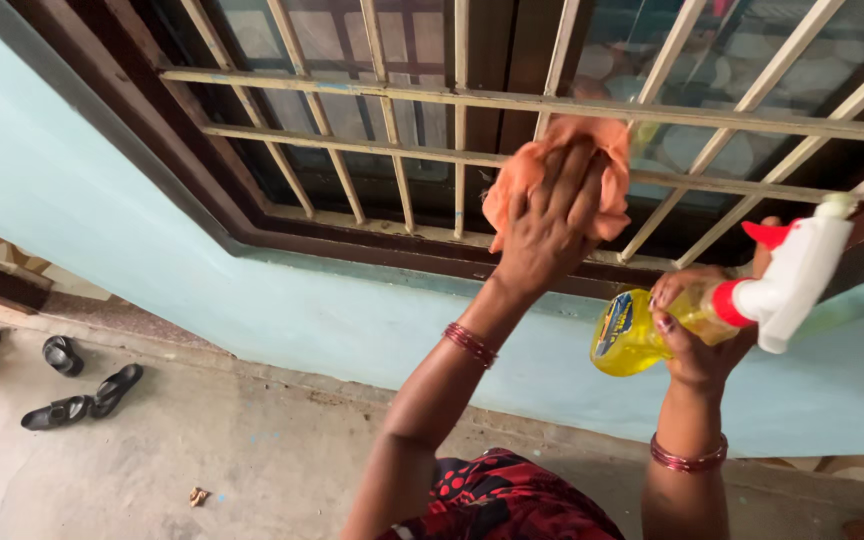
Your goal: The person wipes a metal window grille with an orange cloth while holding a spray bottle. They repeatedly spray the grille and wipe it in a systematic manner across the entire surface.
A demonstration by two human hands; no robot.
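Observation:
My left hand (550, 225) presses an orange cloth (526, 170) flat against the cream metal window grille (372, 92), near the middle of the window. My right hand (697, 335) grips a yellow spray bottle (632, 335) by its neck, tilted sideways, with its white and red trigger head (792, 275) pointing up to the right. The bottle is held just below the dark wooden window frame (352, 250), in front of the pale blue wall (82, 190). Both wrists wear red bangles.
Behind the grille are glass panes. On the concrete floor (202, 450) at the lower left lie several dark sandals (87, 400). A small scrap (197, 495) lies on the floor nearer to me. My red patterned clothing shows at the bottom.

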